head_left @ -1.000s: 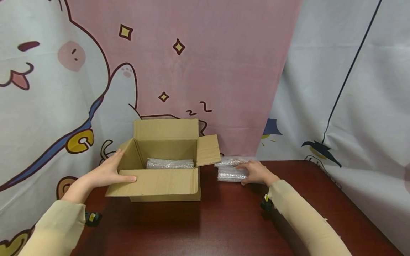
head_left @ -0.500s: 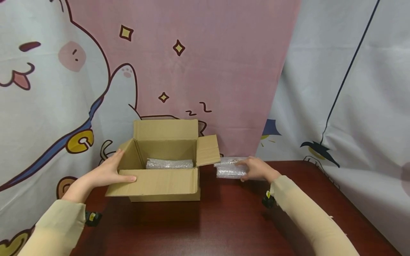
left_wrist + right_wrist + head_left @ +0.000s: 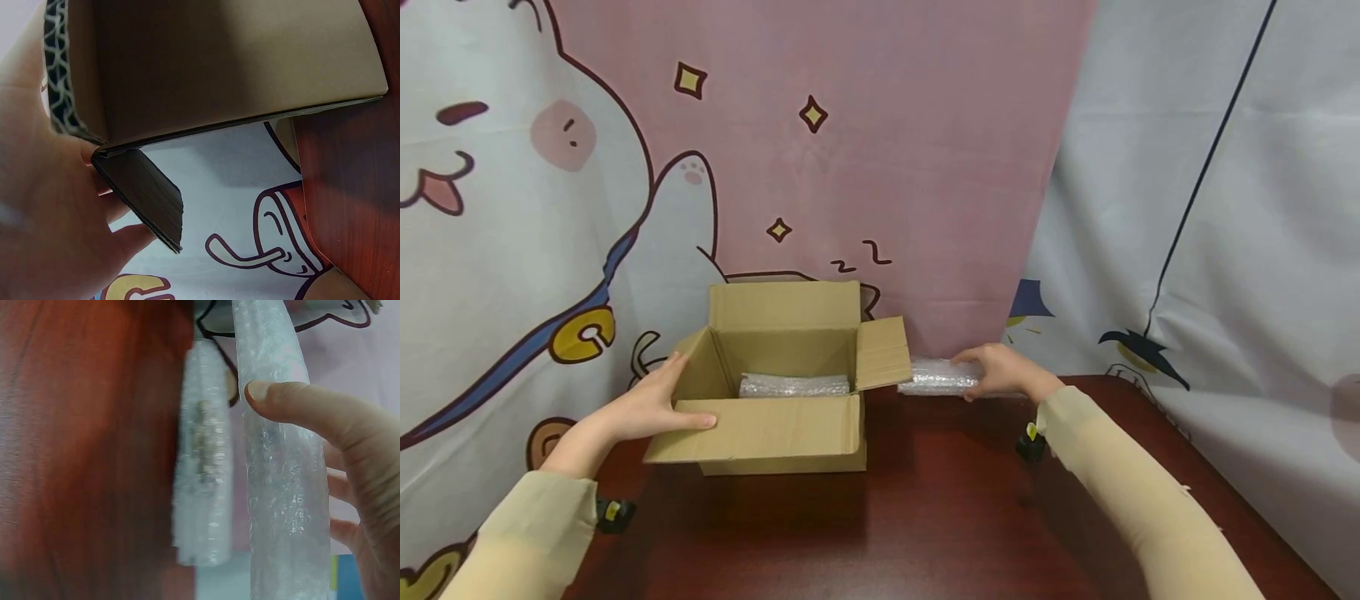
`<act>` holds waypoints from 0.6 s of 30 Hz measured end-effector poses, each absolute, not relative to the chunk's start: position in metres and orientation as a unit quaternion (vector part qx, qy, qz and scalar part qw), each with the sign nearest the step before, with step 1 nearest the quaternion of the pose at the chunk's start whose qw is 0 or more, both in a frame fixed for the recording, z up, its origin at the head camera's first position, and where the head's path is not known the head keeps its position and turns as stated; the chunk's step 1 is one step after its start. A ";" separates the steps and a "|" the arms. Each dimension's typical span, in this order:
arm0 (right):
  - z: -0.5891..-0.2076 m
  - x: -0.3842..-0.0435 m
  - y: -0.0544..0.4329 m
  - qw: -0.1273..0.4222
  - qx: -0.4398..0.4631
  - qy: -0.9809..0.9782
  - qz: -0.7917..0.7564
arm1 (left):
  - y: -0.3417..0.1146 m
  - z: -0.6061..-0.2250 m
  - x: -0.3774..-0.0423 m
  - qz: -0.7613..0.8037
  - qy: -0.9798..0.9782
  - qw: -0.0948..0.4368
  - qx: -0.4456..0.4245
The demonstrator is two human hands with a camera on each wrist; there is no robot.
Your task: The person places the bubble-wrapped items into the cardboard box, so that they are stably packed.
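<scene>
An open cardboard box [image 3: 782,462] stands on the table with its flaps spread. My left hand [image 3: 643,408] grips the box's left side, the thumb lying over the front flap [image 3: 775,429]; in the left wrist view the fingers are behind the cardboard. Inside the box lies a bubble-wrapped roll [image 3: 793,385]. To the right of the box, my right hand [image 3: 1003,371] holds another bubble-wrapped roll [image 3: 281,475] between thumb and fingers, raised off the table. Below it, a further bubble-wrapped roll [image 3: 203,462] rests on the tabletop. What the wrap contains cannot be made out.
The dark red-brown table [image 3: 940,517] reaches back to a printed cloth [image 3: 925,167] hanging behind it. The box's right flap [image 3: 883,352] sticks out towards the rolls. A pale cloth [image 3: 1247,292] borders the table's right side.
My right hand has lifted one bubble-wrapped roll, moving it up and back in the head view so it covers the other. The left hand has stayed on the box.
</scene>
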State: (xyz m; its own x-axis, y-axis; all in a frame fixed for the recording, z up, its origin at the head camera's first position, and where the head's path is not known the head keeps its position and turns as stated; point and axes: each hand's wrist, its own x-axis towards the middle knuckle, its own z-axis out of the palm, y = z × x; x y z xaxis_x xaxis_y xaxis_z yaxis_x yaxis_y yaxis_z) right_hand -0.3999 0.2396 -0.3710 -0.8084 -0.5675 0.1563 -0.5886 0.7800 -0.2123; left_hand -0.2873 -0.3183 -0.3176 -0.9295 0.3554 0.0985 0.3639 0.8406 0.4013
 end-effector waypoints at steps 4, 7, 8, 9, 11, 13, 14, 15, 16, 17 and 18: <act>-0.355 -0.399 0.240 0.038 0.300 -0.943 0.139 | -0.319 -0.318 -0.287 -0.212 -0.959 0.012 -0.188; -0.344 -0.397 0.240 0.038 0.298 -0.942 0.147 | -0.318 -0.317 -0.286 -0.215 -0.958 0.011 -0.189; -0.340 -0.396 0.241 0.039 0.299 -0.942 0.147 | -0.318 -0.317 -0.286 -0.215 -0.958 0.011 -0.189; -0.337 -0.396 0.241 0.040 0.299 -0.942 0.146 | -0.318 -0.317 -0.286 -0.216 -0.958 0.011 -0.189; -0.330 -0.395 0.242 0.044 0.299 -0.942 0.144 | -0.318 -0.316 -0.285 -0.216 -0.958 0.011 -0.190; -0.324 -0.394 0.242 0.049 0.300 -0.942 0.142 | -0.317 -0.316 -0.284 -0.216 -0.958 0.011 -0.190; -0.321 -0.394 0.242 0.050 0.298 -0.943 0.142 | -0.317 -0.316 -0.284 -0.216 -0.958 0.011 -0.190; -0.318 -0.394 0.242 0.051 0.297 -0.943 0.141 | -0.317 -0.316 -0.284 -0.217 -0.957 0.011 -0.190; -0.315 -0.393 0.242 0.053 0.296 -0.943 0.141 | -0.317 -0.316 -0.284 -0.216 -0.958 0.011 -0.190; -0.312 -0.393 0.242 0.055 0.295 -0.944 0.139 | -0.317 -0.316 -0.284 -0.218 -0.957 0.011 -0.190; -0.309 -0.392 0.242 0.056 0.295 -0.944 0.138 | -0.317 -0.316 -0.284 -0.218 -0.957 0.011 -0.190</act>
State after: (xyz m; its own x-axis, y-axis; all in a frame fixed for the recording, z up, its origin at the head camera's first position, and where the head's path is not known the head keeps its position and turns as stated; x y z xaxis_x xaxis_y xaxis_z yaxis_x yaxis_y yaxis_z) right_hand -0.3923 0.2416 -0.3091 -0.8196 -0.5413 0.1878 -0.5724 0.7879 -0.2272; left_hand -0.2837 -0.3171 -0.3157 -0.9273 0.3596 0.1043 0.3692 0.8325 0.4131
